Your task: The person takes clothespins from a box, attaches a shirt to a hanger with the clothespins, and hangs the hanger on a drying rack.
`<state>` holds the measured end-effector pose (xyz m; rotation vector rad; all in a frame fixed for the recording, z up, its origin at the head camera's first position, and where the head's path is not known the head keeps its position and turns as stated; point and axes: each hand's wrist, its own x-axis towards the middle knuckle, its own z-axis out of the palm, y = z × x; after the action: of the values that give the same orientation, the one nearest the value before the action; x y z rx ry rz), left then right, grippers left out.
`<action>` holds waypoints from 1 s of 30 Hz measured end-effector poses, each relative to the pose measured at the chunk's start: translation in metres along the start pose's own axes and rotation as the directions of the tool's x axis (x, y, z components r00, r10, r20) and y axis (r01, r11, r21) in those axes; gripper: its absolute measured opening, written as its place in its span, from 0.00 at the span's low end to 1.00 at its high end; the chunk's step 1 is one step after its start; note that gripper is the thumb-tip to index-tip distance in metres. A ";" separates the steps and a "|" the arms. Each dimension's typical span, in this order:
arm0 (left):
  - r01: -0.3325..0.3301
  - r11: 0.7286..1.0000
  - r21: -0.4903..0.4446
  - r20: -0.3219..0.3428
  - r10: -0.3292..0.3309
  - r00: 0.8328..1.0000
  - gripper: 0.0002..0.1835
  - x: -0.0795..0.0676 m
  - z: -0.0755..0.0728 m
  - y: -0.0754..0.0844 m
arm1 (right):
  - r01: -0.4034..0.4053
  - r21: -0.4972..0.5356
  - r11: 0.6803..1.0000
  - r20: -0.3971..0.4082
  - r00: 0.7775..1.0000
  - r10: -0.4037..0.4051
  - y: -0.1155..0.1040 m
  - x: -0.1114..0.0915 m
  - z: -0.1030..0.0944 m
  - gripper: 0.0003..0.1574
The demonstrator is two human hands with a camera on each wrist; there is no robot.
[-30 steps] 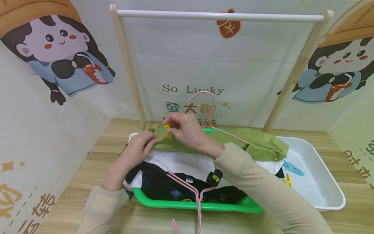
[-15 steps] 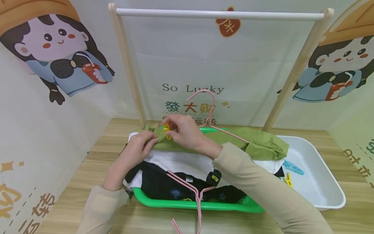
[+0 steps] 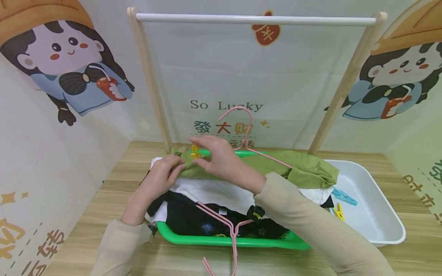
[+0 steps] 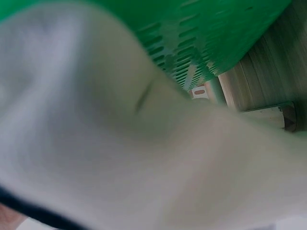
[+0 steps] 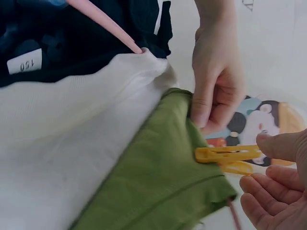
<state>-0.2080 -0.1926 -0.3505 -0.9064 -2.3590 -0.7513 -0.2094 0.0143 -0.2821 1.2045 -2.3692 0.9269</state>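
A yellow clothespin [image 3: 195, 151] is clipped on the edge of an olive-green garment [image 3: 304, 165]. My right hand [image 3: 222, 157] is beside it, thumb and fingers spread apart. In the right wrist view the thumb tip is close to the clothespin's [image 5: 225, 154] free end; whether they touch I cannot tell. My left hand [image 3: 160, 174] pinches the garment just left of the clothespin. A pink hanger [image 3: 246, 132] lies in the garment with its hook up. Blurred pale cloth [image 4: 120, 134] covers most of the left wrist view and hides that hand.
Under the garment a green basket [image 3: 193, 240] holds white and black clothes, with pink hangers [image 3: 233, 226] on top. A white tray [image 3: 383, 214] at the right contains blue [image 3: 345, 196] and yellow [image 3: 339, 212] clothespins. Behind stands a rack with a white bar [image 3: 255, 19].
My right fingers have opened and let go of the yellow clothespin, which now stays on the green garment by itself. The left hand keeps its hold on the cloth.
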 end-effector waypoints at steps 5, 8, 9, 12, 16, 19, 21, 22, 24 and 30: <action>-0.003 1.000 0.007 -0.025 0.003 1.000 0.04 -0.002 0.000 -0.002 | 0.089 -0.007 0.996 -0.150 0.985 -0.089 -0.005 -0.012 -0.014 0.27; 0.001 1.000 0.010 -0.032 -0.001 1.000 0.04 -0.003 -0.001 -0.002 | 0.117 0.003 0.993 -0.216 0.970 -0.113 -0.006 -0.020 -0.026 0.26; 0.003 1.000 0.009 -0.031 -0.003 1.000 0.04 -0.003 -0.001 -0.001 | 0.124 0.007 0.992 -0.237 0.964 -0.119 -0.005 -0.024 -0.031 0.26; 0.003 1.000 0.009 -0.027 -0.003 1.000 0.04 -0.003 -0.001 -0.001 | 0.114 0.027 0.993 -0.295 0.950 -0.101 -0.002 -0.039 -0.044 0.26; 0.011 1.000 0.007 -0.021 -0.011 1.000 0.04 -0.003 0.000 -0.001 | 0.086 0.033 0.996 -0.372 0.926 -0.067 0.006 -0.061 -0.060 0.26; 0.015 1.000 0.005 -0.019 -0.015 1.000 0.04 -0.003 0.000 -0.001 | 0.060 0.005 0.998 -0.403 0.914 -0.053 0.011 -0.075 -0.070 0.26; 0.015 1.000 0.004 -0.017 -0.015 1.000 0.03 -0.002 0.001 -0.001 | 0.029 -0.031 0.999 -0.414 0.909 -0.040 0.015 -0.085 -0.076 0.26; 0.015 1.000 0.004 -0.016 -0.015 1.000 0.03 -0.002 0.001 -0.001 | 0.010 -0.045 0.999 -0.418 0.908 -0.028 0.016 -0.089 -0.080 0.27; 0.012 1.000 0.000 -0.016 -0.012 1.000 0.03 -0.002 0.002 -0.001 | -0.034 -0.068 0.997 -0.436 0.900 0.000 0.020 -0.098 -0.088 0.26; 0.001 1.000 -0.006 -0.020 -0.001 1.000 0.04 -0.001 0.004 -0.001 | -0.164 -0.083 0.983 -0.516 0.851 0.098 0.036 -0.126 -0.113 0.23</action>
<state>-0.2095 -0.1908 -0.3543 -0.8956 -2.3411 -0.7645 -0.1641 0.1813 -0.2818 0.6446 -2.0515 0.9780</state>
